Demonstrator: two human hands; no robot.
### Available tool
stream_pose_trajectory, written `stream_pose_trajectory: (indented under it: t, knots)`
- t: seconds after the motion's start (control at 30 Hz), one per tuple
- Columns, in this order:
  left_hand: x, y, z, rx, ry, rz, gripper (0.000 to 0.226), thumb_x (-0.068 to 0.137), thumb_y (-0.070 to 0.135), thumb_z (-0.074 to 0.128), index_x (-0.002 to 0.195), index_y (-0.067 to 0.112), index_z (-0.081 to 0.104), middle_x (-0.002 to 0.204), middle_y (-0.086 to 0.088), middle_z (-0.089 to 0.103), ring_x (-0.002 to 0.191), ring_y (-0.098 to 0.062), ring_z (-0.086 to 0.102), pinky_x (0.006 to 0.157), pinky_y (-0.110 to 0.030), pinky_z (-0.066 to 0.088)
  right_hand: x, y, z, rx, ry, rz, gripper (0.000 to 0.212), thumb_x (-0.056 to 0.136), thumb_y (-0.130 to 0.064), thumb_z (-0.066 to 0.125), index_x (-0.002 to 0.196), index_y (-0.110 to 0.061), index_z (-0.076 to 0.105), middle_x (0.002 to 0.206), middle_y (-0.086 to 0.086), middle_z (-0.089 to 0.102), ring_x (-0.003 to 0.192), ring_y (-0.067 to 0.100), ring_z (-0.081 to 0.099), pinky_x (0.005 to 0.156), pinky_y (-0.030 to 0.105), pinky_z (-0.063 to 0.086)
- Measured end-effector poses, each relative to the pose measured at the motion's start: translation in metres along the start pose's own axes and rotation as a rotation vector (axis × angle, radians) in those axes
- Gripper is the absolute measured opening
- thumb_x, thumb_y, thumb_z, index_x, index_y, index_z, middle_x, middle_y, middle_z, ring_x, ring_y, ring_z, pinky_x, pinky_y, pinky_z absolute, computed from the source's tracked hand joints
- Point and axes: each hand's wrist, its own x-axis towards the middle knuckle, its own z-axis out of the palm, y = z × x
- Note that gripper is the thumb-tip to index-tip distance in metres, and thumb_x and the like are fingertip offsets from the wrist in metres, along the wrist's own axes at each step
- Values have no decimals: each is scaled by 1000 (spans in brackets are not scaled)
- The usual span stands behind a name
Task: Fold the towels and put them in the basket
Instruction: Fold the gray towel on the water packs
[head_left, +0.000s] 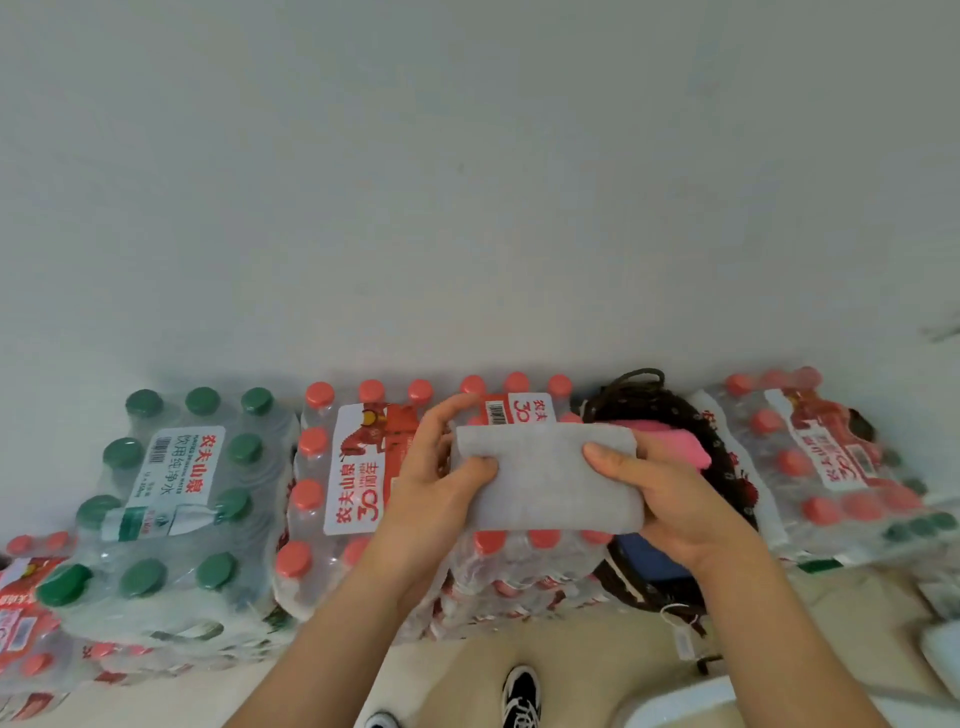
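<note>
While both hands hold it in the air, the grey towel (545, 478) shows as a flat, folded rectangle of soft, matte, finely napped cloth with rounded fold edges. The left hand (431, 478) grips its left edge, thumb pressed on the near face and fingers curled behind. The right hand (670, 499) grips the right edge in the same way, thumb on the face and fingers wrapped round the back. The towel hangs above a shrink-wrapped pack of red-capped bottles (358, 467), and just left of the basket (670, 410).

The basket is a dark, coarsely woven round vessel with a looped rope handle at its far rim. It stands between bottle packs, partly hidden by the right hand. Inside it lie a pink towel (680, 441) at the far side and a blue towel (649, 561) nearer the person. A small white tag (683, 642) hangs on a string from the near wall of the basket.

A pack of green-capped bottles (176, 499) in glossy, wrinkled clear film stands to the left. A second red-capped pack (831, 467) lies tilted to the right of the basket. All packs are set against a plain pale wall (467, 182). On the beige floor (597, 675) below, a black-and-white shoe (521, 693) is visible between the forearms.
</note>
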Motion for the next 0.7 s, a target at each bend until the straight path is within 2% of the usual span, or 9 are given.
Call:
stream_pose_trajectory:
  t: [0.1, 0.2, 0.23, 0.3, 0.37, 0.47, 0.57, 0.7]
  knots:
    - [8, -12, 46, 249, -78, 117, 52, 92, 1, 47, 118, 45, 53, 109, 12, 57, 84, 3, 57, 72, -21, 51, -10, -1, -42, -37, 107, 17, 35, 82, -16, 62, 115, -5, 66, 110, 15, 71, 100, 27, 68, 79, 37, 58]
    - [22, -40, 100, 527, -121, 217, 44, 87, 10, 42, 114, 44, 50, 117, 9, 48, 102, 11, 43, 87, -5, 33, -13, 5, -94, -132, 218, 35, 24, 85, -16, 65, 109, -15, 68, 108, 9, 72, 104, 29, 66, 93, 48, 52]
    - [26, -52, 117, 585, -135, 214, 42, 86, 11, 42, 114, 42, 48, 120, 7, 46, 105, 14, 39, 86, 0, 28, -14, 8, -112, -192, 257, 39, 20, 87, -15, 66, 106, -17, 67, 106, 8, 71, 102, 29, 65, 91, 48, 52]
    - [31, -79, 147, 674, -166, 177, 41, 89, 7, 44, 117, 37, 48, 120, 5, 42, 101, 15, 38, 81, 2, 28, -16, 18, -145, -360, 352, 37, 13, 88, -14, 65, 99, -19, 62, 102, 6, 65, 95, 26, 62, 80, 44, 52]
    - [33, -100, 173, 758, -192, 135, 42, 89, 6, 44, 122, 31, 48, 119, 5, 38, 94, 5, 45, 76, -4, 35, -14, 29, -172, -581, 415, 7, 13, 87, -12, 62, 95, -22, 58, 101, 1, 59, 89, 16, 57, 70, 31, 47]
    - [40, -125, 201, 887, -195, 76, 42, 89, 6, 45, 125, 27, 45, 120, 3, 36, 89, -16, 52, 79, -26, 43, -6, 46, -199, -790, 420, -58, 18, 87, -8, 60, 98, -21, 55, 103, -5, 56, 88, 4, 51, 70, 17, 37]
    - [50, -141, 213, 1010, -140, 18, 41, 90, 9, 45, 128, 24, 44, 122, 0, 36, 92, -21, 54, 78, -28, 44, 10, 64, -212, -867, 419, -69, 18, 90, -12, 58, 100, -25, 53, 103, -8, 53, 93, 9, 51, 75, 22, 37]
    - [63, -155, 216, 1104, -78, 2, 42, 90, 8, 45, 132, 16, 43, 125, -9, 39, 99, -30, 53, 86, -37, 47, 31, 82, -217, -900, 387, -65, 17, 92, -15, 56, 105, -25, 52, 105, -5, 56, 95, 11, 53, 81, 26, 42]
